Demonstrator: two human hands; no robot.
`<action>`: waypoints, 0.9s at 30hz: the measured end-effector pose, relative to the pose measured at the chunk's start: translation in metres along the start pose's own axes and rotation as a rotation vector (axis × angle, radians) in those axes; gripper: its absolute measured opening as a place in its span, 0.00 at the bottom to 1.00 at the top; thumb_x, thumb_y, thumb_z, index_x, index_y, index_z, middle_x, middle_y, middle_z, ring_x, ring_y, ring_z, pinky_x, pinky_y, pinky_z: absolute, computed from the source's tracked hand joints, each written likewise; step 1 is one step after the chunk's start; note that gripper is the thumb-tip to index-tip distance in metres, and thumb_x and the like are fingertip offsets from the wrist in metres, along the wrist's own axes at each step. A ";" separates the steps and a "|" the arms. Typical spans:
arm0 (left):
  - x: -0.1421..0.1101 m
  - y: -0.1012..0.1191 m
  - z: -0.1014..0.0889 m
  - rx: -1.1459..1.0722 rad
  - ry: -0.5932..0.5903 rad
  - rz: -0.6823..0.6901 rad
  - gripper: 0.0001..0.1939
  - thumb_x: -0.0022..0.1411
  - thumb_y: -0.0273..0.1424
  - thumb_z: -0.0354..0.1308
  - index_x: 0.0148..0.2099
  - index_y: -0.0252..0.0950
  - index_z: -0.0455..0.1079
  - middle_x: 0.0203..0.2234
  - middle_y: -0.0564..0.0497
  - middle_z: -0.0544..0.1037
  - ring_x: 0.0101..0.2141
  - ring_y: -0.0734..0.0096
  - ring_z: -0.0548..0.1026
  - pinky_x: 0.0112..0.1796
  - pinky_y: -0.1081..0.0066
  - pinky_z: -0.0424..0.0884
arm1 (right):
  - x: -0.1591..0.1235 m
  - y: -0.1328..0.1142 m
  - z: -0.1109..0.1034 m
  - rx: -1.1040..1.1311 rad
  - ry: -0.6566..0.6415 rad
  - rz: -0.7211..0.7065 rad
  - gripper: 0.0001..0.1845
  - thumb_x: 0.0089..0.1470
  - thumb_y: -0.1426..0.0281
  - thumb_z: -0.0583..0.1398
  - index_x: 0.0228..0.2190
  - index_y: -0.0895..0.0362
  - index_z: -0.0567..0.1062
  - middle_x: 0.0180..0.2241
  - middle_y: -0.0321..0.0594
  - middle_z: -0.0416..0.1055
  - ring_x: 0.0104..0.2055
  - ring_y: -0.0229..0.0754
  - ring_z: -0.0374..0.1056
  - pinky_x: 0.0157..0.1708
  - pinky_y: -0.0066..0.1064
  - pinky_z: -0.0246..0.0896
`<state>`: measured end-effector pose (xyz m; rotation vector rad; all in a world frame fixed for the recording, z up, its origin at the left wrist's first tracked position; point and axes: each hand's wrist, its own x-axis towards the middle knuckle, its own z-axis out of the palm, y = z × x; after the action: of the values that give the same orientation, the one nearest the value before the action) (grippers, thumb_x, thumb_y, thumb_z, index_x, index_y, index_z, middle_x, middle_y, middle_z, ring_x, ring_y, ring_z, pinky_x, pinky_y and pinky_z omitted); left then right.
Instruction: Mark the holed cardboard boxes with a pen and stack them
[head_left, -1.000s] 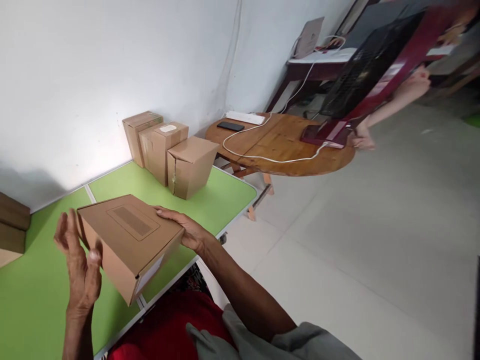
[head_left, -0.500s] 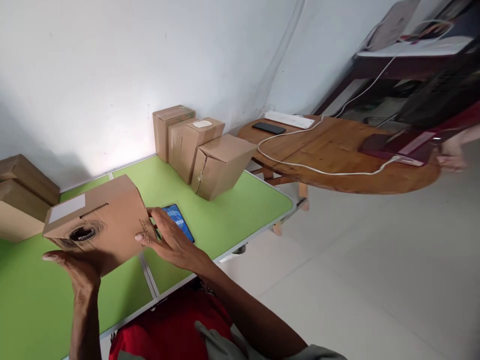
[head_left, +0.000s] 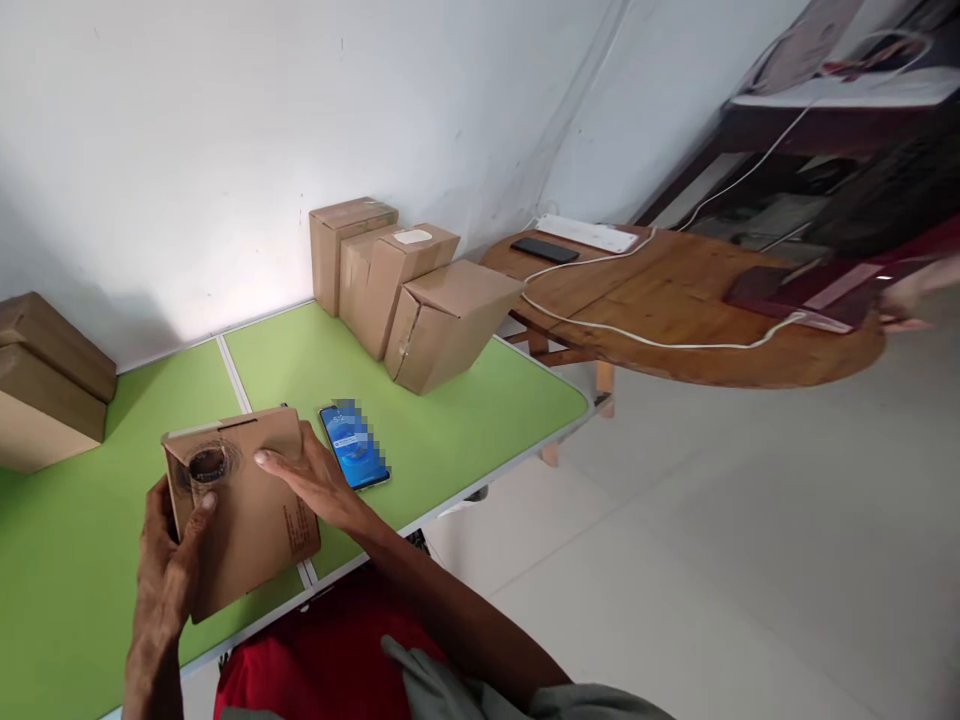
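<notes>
A brown cardboard box (head_left: pixel 251 520) is held between my hands over the near part of the green table (head_left: pixel 450 450). One face, with a dark-rimmed hole and small print, is turned toward me. My left hand (head_left: pixel 169 555) grips its left side, thumb on the face just below the hole. At the upper right, my right hand (head_left: pixel 311 475) holds the box with its thumb across the face and the other fingers hidden behind. Just right of that hand a phone (head_left: pixel 354 445) with a lit blue screen lies on the table.
Several cardboard boxes (head_left: pixel 454 325) stand along the back of the table by the wall, and more boxes (head_left: pixel 52 385) sit at the left edge. A wooden table (head_left: pixel 660 300) to the right bears a dark phone, a white power strip, a cable and a dark red laptop; a person's hand (head_left: pixel 911 305) is beside it.
The box has been tipped so that its holed face points up at me, and it has come lower and nearer. My left hand has moved from underneath to the left side, thumb on the face.
</notes>
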<state>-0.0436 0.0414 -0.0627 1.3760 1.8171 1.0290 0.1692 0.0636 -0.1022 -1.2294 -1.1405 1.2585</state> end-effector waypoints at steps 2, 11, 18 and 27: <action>-0.008 0.001 0.003 0.048 0.029 -0.007 0.58 0.49 0.75 0.63 0.66 0.34 0.70 0.59 0.33 0.79 0.57 0.36 0.78 0.56 0.45 0.77 | 0.003 -0.014 0.012 -0.022 0.126 -0.008 0.50 0.51 0.48 0.78 0.65 0.55 0.67 0.59 0.53 0.80 0.62 0.58 0.78 0.62 0.48 0.74; -0.034 -0.012 -0.015 0.192 0.298 -0.074 0.41 0.58 0.72 0.60 0.55 0.43 0.68 0.41 0.47 0.75 0.43 0.45 0.74 0.39 0.53 0.69 | -0.012 -0.042 0.056 -0.236 0.060 -0.042 0.80 0.37 0.59 0.85 0.80 0.55 0.50 0.79 0.62 0.57 0.81 0.66 0.57 0.78 0.58 0.59; -0.032 -0.010 -0.016 0.209 0.366 -0.059 0.36 0.54 0.70 0.63 0.47 0.48 0.65 0.35 0.52 0.70 0.39 0.47 0.73 0.34 0.56 0.67 | -0.011 -0.041 0.060 -0.277 0.024 -0.060 0.79 0.39 0.59 0.83 0.80 0.57 0.48 0.79 0.63 0.55 0.80 0.68 0.57 0.77 0.61 0.60; -0.017 -0.012 -0.014 0.181 0.255 -0.011 0.48 0.48 0.68 0.68 0.60 0.41 0.68 0.52 0.40 0.78 0.50 0.34 0.79 0.46 0.42 0.76 | -0.005 -0.036 0.058 -0.378 -0.001 -0.069 0.77 0.49 0.47 0.80 0.81 0.62 0.46 0.80 0.70 0.52 0.82 0.70 0.55 0.78 0.62 0.57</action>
<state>-0.0572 0.0205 -0.0657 1.3876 2.1475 1.0980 0.1123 0.0616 -0.0636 -1.4497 -1.4546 1.0192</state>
